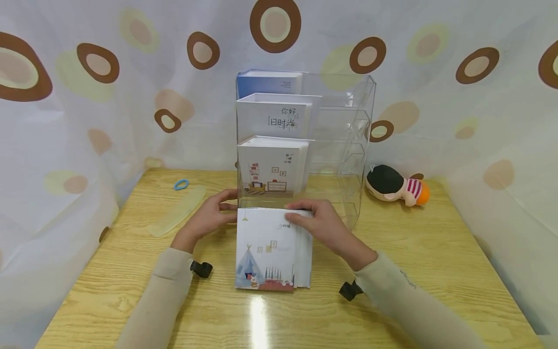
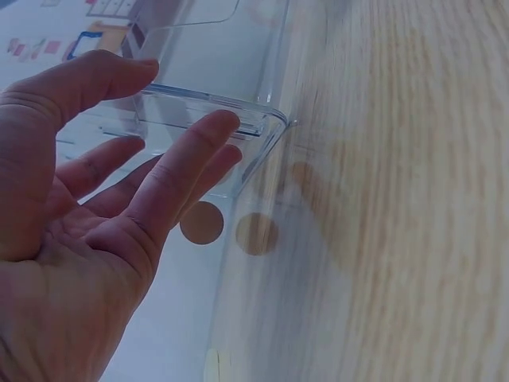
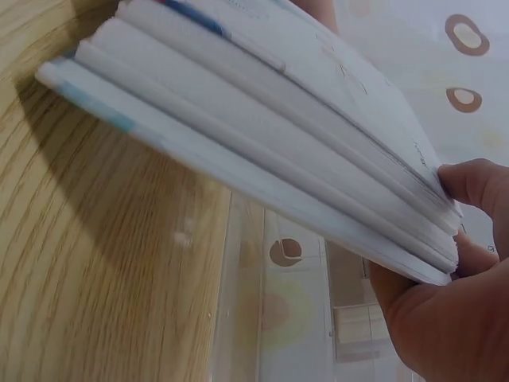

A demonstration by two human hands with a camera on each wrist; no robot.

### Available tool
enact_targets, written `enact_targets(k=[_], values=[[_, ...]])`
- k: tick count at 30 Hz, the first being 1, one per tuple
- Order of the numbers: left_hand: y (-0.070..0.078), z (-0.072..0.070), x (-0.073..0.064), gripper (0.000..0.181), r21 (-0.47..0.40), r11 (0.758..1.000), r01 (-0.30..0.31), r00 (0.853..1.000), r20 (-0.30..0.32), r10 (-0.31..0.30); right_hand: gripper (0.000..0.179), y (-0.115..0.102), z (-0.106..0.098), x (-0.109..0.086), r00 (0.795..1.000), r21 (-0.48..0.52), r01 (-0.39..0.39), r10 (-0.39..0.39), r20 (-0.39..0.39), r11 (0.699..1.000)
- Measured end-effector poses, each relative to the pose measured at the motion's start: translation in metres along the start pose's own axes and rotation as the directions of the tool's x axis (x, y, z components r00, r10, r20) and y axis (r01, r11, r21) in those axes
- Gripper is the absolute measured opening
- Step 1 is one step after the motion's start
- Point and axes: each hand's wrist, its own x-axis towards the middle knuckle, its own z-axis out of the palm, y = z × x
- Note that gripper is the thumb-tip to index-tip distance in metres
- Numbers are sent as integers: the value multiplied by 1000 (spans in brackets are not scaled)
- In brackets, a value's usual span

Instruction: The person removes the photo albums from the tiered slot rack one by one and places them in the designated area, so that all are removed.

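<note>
My right hand [image 1: 322,225] grips the top edge of a stack of notebooks [image 1: 266,252], thumb on one cover and fingers on the other. The front cover is white with a small blue tent drawing. In the right wrist view, the page edges of several notebooks [image 3: 262,135] show pressed together. Behind them stands a clear plastic tiered rack [image 1: 369,104]. At the rack's lower left side is my left hand [image 1: 213,213], fingers spread and loosely bent. The left wrist view has its fingertips around the rack's clear corner [image 2: 270,119], with no notebook in the hand.
Three upper tiers of the rack hold more notebooks: blue-covered [image 1: 266,86], white with writing [image 1: 270,116], and one with a room drawing [image 1: 270,167]. A blue ring [image 1: 181,184] lies left on the wooden table [image 1: 418,271]. Right of the rack lies a plush doll [image 1: 394,184].
</note>
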Motion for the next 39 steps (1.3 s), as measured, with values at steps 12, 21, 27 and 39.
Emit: enact_targets(k=[12, 21, 27, 39], values=[[-2, 1, 3, 69, 8, 1000, 14, 1000, -4, -14, 29, 7, 12, 3, 998, -98, 34, -29, 49, 995], [-1, 0, 4, 70, 2, 999, 32, 999, 2, -32, 30, 11, 23, 2, 995, -275, 58, -32, 98, 960], [-2, 0, 4, 72, -12, 1000, 27, 1000, 6, -27, 27, 12, 31, 0, 990, -341, 103, -63, 128, 934], [-5, -1, 4, 72, 7, 1000, 17, 1000, 0, -17, 25, 22, 49, 1, 990, -407, 86, -31, 139, 909]])
